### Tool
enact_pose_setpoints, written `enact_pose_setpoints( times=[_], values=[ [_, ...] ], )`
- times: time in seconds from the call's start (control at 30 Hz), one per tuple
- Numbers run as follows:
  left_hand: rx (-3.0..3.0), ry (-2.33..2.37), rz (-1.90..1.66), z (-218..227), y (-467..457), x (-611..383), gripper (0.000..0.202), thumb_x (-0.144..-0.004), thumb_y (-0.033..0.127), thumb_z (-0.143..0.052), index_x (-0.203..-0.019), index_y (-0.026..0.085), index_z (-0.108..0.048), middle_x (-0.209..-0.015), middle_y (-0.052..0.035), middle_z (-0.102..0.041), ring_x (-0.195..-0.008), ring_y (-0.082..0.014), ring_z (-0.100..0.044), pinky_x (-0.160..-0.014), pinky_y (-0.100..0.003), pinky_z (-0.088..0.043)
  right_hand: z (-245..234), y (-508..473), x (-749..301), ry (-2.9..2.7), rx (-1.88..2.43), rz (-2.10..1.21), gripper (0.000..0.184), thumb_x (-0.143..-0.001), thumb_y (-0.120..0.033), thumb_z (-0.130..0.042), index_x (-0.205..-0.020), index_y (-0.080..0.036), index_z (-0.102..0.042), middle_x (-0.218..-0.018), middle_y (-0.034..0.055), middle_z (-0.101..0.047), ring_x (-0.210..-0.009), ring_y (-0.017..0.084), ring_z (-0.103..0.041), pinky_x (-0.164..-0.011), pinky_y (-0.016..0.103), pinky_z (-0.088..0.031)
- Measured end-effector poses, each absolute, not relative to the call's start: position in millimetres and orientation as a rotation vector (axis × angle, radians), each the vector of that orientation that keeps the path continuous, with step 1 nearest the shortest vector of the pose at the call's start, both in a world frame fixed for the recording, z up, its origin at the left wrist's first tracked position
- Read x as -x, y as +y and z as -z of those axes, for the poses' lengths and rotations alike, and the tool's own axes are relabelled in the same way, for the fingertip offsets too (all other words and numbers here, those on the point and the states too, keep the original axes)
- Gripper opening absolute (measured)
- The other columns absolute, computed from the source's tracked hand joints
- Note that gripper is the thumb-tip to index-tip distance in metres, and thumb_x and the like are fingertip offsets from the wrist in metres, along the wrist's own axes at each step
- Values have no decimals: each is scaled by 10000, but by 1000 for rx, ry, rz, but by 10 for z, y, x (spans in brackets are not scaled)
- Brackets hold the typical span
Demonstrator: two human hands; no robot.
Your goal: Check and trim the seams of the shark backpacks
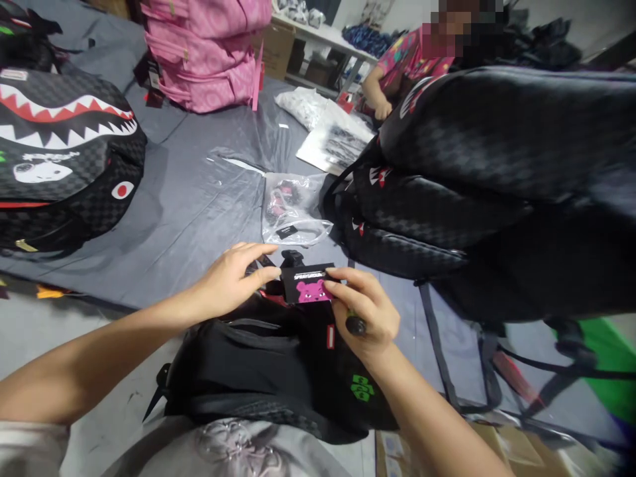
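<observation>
A black backpack (268,371) with a green logo rests against my body at the table's near edge. Above its top, both hands hold a small black hang tag (308,285) printed with a pink bear face. My left hand (233,275) pinches the tag's left end, with its fingers curled over the backpack's top. My right hand (365,311) pinches the tag's right end and also keeps a dark pen-like tool (356,324) tucked in its fingers.
A grey sheet (199,199) covers the table. A shark-mouth backpack (64,159) lies at left, pink backpacks (209,53) at the back, stacked black backpacks (487,185) at right. Clear plastic bags (293,212) lie mid-table. Another person (397,73) works at the far side.
</observation>
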State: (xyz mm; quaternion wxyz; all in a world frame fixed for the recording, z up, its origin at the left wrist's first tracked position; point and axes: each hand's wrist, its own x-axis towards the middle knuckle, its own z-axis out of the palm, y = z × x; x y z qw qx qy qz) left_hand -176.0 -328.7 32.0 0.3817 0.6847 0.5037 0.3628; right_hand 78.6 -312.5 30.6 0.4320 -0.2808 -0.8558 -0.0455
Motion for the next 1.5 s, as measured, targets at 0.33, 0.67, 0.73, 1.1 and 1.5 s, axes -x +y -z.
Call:
enact_pose_setpoints(
  times=[0.33,0.67,0.73,1.1,1.5],
  values=[
    [-2481,1316,-855,-467,-3618,1697,212,-976,277,-534,-1035,199,-722,-892,-34,-720,-832,-179,-647,-741,-297,-444,-624,-3553,-585,-2382,718,-45,451,-909,-45,-551,-1335,-191,-570,-1239,148,-670,-1148,253,-622,-911,412,-548],
    [-2264,1506,-1031,-221,-4059,2039,600,-931,474,-606,-1451,218,-452,-1391,-102,-584,-1295,-255,-515,-1101,-418,-396,-565,-3733,-579,-2450,1050,-388,286,-854,-38,-496,-987,-214,-678,-880,32,-740,-783,178,-692,-685,274,-515],
    [-2050,1686,-922,3,-4207,2144,797,-866,495,-681,-1526,231,-319,-1514,-117,-460,-1403,-287,-414,-1158,-461,-360,-497,-3715,-569,-2489,1114,-493,311,-821,-30,-497,-986,-218,-683,-860,22,-736,-773,171,-691,-673,259,-507],
    [-1873,1720,-830,685,-4567,2009,843,-926,380,-624,-1579,188,-125,-1591,-155,-354,-1474,-241,-361,-1218,-389,-327,-395,-3669,-75,-3107,1399,-444,355,-790,29,-484,-938,-203,-708,-950,41,-731,-860,183,-687,-667,254,-421],
    [-1861,1698,-845,841,-4550,2050,867,-944,429,-570,-1591,234,-27,-1590,-175,-345,-1466,-294,-371,-1179,-471,-385,-472,-3618,335,-3234,1098,-449,238,-912,-98,-522,-1085,-170,-670,-941,83,-747,-820,193,-702,-626,260,-405]
  ],
)
